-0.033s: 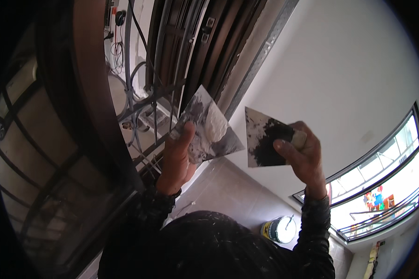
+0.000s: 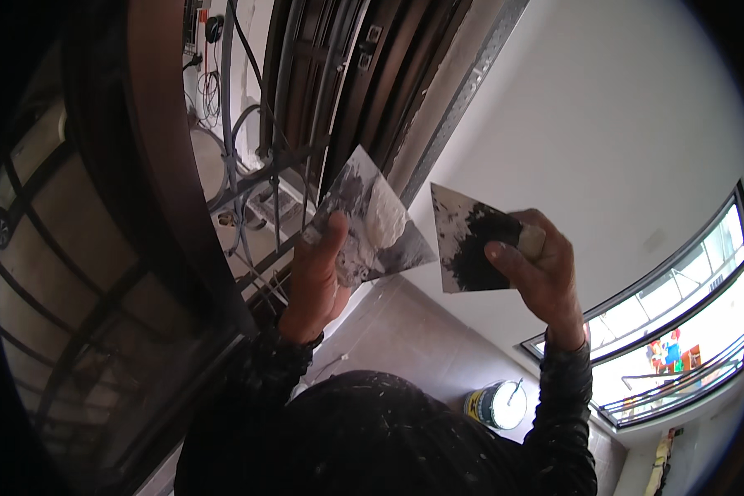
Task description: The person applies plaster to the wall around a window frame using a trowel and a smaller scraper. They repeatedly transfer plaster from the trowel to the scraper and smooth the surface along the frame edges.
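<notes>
My left hand (image 2: 315, 277) grips a broad metal putty knife (image 2: 398, 253), its thumb pressed on the smeared face. A thick lump of whitish filler (image 2: 386, 217) sits on that blade. In my right hand (image 2: 546, 269) is a second putty knife (image 2: 452, 217), held by its pale handle with the thumb against the blade. Its face is blotched dark and carries no visible lump. The two blades are close together but apart, raised in front of my body.
A white wall (image 2: 603, 107) rises on the right, with a metal corner strip (image 2: 463, 103) along its edge. Curled ironwork (image 2: 240, 178) and a dark wooden door (image 2: 388, 83) stand left of it. Below, a bucket (image 2: 504, 405) rests on the tiled floor (image 2: 422, 343); a window (image 2: 678, 331) is at right.
My right hand and its putty knife have shifted slightly upward. The left putty knife has moved up a little, with the filler still on it.
</notes>
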The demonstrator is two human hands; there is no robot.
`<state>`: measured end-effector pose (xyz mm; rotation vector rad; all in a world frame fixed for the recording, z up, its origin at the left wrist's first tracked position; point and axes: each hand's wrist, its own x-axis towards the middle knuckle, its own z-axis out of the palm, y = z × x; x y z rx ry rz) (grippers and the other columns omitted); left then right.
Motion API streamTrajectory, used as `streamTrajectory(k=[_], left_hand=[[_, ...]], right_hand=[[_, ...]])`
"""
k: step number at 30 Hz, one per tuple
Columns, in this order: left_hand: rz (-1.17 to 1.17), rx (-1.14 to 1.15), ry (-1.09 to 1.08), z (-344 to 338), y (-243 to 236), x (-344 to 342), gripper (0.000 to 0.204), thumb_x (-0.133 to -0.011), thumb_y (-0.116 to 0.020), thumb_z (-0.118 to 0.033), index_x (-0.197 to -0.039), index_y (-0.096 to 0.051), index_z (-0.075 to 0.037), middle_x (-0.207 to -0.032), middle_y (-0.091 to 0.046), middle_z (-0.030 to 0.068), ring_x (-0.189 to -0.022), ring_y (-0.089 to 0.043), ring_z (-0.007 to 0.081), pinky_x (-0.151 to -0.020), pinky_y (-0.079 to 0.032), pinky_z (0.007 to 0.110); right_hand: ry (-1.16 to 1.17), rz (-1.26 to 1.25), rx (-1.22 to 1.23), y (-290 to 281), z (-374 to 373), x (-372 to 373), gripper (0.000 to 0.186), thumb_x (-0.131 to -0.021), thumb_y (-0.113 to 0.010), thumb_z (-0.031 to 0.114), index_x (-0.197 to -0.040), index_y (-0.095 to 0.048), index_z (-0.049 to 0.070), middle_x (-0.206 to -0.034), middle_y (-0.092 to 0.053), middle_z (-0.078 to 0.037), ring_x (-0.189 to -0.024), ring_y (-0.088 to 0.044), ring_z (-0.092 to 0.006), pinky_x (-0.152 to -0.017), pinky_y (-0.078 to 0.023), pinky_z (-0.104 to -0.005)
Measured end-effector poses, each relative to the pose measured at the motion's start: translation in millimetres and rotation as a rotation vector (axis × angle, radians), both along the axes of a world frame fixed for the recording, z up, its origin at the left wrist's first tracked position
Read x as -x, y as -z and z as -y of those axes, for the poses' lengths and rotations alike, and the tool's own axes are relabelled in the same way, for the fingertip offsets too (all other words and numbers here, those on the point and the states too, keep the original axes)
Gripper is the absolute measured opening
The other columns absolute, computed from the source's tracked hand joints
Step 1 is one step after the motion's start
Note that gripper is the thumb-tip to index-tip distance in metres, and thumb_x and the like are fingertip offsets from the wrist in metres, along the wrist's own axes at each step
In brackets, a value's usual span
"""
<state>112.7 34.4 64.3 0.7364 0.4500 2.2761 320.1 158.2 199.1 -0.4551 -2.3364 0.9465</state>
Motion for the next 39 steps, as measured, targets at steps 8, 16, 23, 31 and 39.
streamTrajectory(k=[8,16,23,31,39], left_hand=[[-0.099,-0.002,-0.063,-2,-15,-20,0.049,-0.101,-0.058,-0.028,-0.140,-0.046,-0.001,-0.134,-0.057,0.0109,-0.123,-0.056,0.0229,-0.108,-0.043,0.042],[-0.272,0.077,-0.292,-1,9,-24,0.040,-0.101,-0.058,-0.020,-0.135,-0.051,0.000,-0.124,-0.062,0.0106,-0.111,-0.061,0.0218,-0.096,-0.047,0.038],[-0.562,0.212,-0.726,4,28,-22,0.036,-0.098,-0.058,-0.006,-0.133,-0.053,0.000,-0.113,-0.064,0.0124,-0.100,-0.063,0.0269,-0.092,-0.048,0.038],[0.015,0.039,-0.408,8,19,-35,0.046,-0.097,-0.066,-0.020,-0.136,-0.050,-0.003,-0.128,-0.059,0.0059,-0.116,-0.056,0.0176,-0.106,-0.040,0.035],[0.055,0.048,-0.254,5,49,-25,0.059,-0.094,-0.068,-0.019,-0.145,-0.040,-0.007,-0.137,-0.053,0.0068,-0.122,-0.055,0.0220,-0.106,-0.044,0.042]], right_hand=[[-0.031,0.079,-0.278,-20,9,16,0.020,-0.090,-0.068,0.010,-0.102,-0.065,-0.005,-0.069,-0.068,-0.013,-0.058,-0.068,-0.0180,-0.057,-0.055,-0.0302],[-0.050,0.105,-0.430,-17,12,11,0.021,-0.089,-0.070,0.012,-0.102,-0.065,-0.005,-0.076,-0.071,-0.016,-0.064,-0.070,-0.0196,-0.060,-0.056,-0.0300],[0.083,-0.246,-0.641,-57,-19,40,0.019,-0.090,-0.071,0.015,-0.095,-0.067,-0.003,-0.073,-0.067,-0.010,-0.066,-0.063,-0.0111,-0.061,-0.052,-0.0268],[-0.041,-0.755,-0.139,-233,-106,94,0.028,-0.087,-0.071,0.017,-0.101,-0.067,-0.006,-0.084,-0.068,-0.006,-0.068,-0.063,-0.0119,-0.057,-0.050,-0.0261],[-0.022,-0.882,-0.217,-297,-181,133,0.018,-0.082,-0.074,0.013,-0.090,-0.070,-0.003,-0.071,-0.060,0.000,-0.057,-0.052,-0.0096,-0.051,-0.043,-0.0267]])
